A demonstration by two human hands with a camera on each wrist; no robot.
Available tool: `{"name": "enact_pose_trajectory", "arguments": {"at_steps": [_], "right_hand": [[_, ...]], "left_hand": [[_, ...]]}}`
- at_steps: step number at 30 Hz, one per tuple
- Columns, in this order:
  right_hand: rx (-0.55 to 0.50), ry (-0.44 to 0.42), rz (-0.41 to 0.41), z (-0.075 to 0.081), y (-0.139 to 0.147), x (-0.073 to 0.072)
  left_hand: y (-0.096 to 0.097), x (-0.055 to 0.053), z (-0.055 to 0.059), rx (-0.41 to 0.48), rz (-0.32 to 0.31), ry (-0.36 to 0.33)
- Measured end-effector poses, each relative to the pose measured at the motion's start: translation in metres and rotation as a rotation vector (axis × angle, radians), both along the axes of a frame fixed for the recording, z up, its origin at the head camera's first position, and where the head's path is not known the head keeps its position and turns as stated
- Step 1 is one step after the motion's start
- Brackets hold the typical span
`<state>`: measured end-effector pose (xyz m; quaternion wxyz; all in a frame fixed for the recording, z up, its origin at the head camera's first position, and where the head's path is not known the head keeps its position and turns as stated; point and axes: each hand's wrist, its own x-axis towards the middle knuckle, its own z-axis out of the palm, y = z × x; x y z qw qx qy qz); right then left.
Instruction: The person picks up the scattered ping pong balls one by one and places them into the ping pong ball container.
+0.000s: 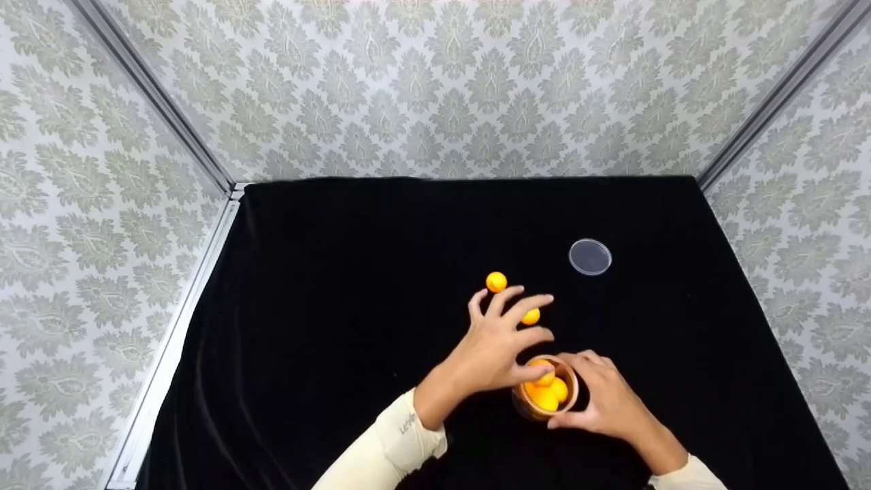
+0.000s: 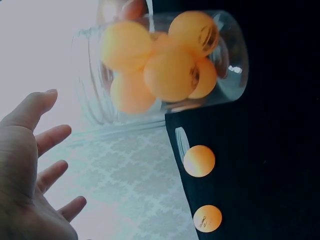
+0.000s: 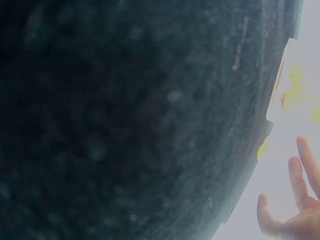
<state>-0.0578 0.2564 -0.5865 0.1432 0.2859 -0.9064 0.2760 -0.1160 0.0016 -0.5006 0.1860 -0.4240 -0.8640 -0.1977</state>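
A clear round jar (image 1: 573, 401) stands near the front of the black cloth, with several orange table tennis balls (image 2: 171, 75) inside. My right hand (image 1: 602, 398) grips it from the right, thumb in front and fingers behind. Over the jar's left side is my left hand (image 1: 493, 347), its fingers spread and holding nothing; the thumb overlaps the jar's mouth in the head view. Beyond that hand lie two loose balls: one ball (image 1: 497, 282) past the fingertips, another ball (image 1: 531, 316) partly hidden by the fingers. In the right wrist view the jar is washed out by glare.
A clear round lid (image 1: 590, 257) lies flat toward the back right. Black cloth (image 1: 354, 272) covers the table. Patterned walls (image 1: 449, 82) rise at the back and both sides, with metal rails (image 1: 163, 95) at the corners.
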Motion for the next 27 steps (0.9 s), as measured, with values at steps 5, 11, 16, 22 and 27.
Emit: {"name": "enact_pose_trajectory", "arguments": {"at_steps": [5, 11, 16, 22, 27], "right_hand": [[0.002, -0.001, -0.002, -0.001, 0.000, 0.000], [0.003, -0.014, -0.004, -0.001, 0.000, 0.000], [0.008, -0.001, 0.000, -0.002, 0.001, 0.000], [0.003, -0.002, -0.003, -0.002, 0.001, 0.000], [-0.004, -0.004, 0.004, -0.001, 0.001, 0.001]], "left_hand": [[0.001, -0.012, 0.007, 0.025, 0.035, -0.009], [0.006, -0.025, 0.010, 0.018, 0.064, -0.017], [0.011, -0.037, 0.003, 0.002, 0.075, -0.031], [0.016, -0.052, -0.011, -0.054, 0.110, -0.056], [0.018, -0.061, -0.024, -0.085, 0.134, -0.088]]}}
